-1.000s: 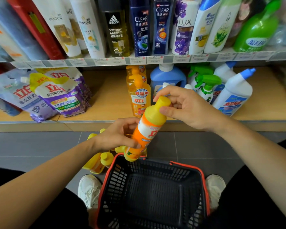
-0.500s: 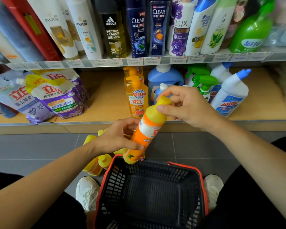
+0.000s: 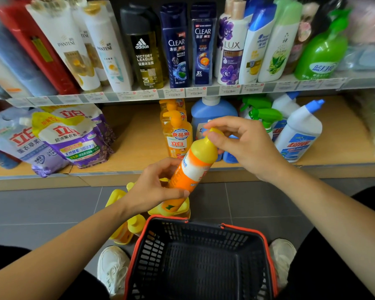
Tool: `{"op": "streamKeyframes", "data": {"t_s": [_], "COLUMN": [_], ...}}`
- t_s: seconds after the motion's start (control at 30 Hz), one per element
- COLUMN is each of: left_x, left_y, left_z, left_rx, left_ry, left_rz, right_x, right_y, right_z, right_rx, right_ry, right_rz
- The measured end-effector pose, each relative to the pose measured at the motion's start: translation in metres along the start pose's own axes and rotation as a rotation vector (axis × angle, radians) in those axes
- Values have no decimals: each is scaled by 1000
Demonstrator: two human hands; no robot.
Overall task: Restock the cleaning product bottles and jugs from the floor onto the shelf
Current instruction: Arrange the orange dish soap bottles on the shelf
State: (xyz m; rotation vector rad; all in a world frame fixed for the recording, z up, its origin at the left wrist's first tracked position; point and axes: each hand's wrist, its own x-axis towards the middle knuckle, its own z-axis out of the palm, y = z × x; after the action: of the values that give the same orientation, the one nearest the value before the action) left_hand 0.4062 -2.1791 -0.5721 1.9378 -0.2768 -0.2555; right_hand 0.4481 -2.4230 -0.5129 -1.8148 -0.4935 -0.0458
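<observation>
— What's left on the floor?
— Several yellow-capped bottles, just left of the basket and partly hidden by the left arm, so I can't count them.

— And the one in hand?
— It's in the air in front of the shelf, tilted with its top toward it. The left hand is wrapped round the lower body of the bottle, thumb across the front. The right hand pinches the yellow cap in its fingertips.

— How will it handle?
— It's stiff plastic with a glossy label, so probably a little slippery. If it's full, it'll be fairly heavy for its size.

— Where should it be held?
— Round the body, where the left hand is. The cap is narrow and might turn or pop, so it only steadies the bottle.

— Where does it go?
— My guess is beside the pump bottle, which has the same orange look.
</observation>
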Motion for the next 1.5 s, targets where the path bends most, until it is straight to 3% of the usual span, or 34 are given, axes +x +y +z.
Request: {"op": "streamKeyframes", "data": {"t_s": [0.2, 0.27, 0.37, 0.47, 0.6, 0.73, 1.1, 1.3, 1.5], "left_x": [-2, 0, 5, 10, 21, 27, 22, 19, 18], "left_y": [6, 9, 13, 21, 32, 38, 41, 37, 34], "left_z": [1, 0, 2, 6, 12, 14, 15, 13, 8], "left_rx": [-325, -362, -385, -378, -170, -189, -240, -69, 144], "left_ry": [-182, -230, -262, -223, -94, 13, -4, 92, 232], "left_rz": [-102, -115, -108, -80, 0, 48, 75, 244, 417], "right_x": [7, 9, 12, 16, 21, 20, 13, 9, 4], "right_y": [-5, -6, -8, -10, -11, -16, -18, -20, -30], "right_z": [-21, -28, -32, -33, -36, -39, -59, -60, -69], "right_rx": [313, 283, 207, 212, 195, 203, 271, 306, 208], "right_ry": [-205, -284, -232, -113, 48, 112, -53, -63, -207], "right_rz": [58, 31, -2, 22, 69, 42, 90, 96, 32]}}
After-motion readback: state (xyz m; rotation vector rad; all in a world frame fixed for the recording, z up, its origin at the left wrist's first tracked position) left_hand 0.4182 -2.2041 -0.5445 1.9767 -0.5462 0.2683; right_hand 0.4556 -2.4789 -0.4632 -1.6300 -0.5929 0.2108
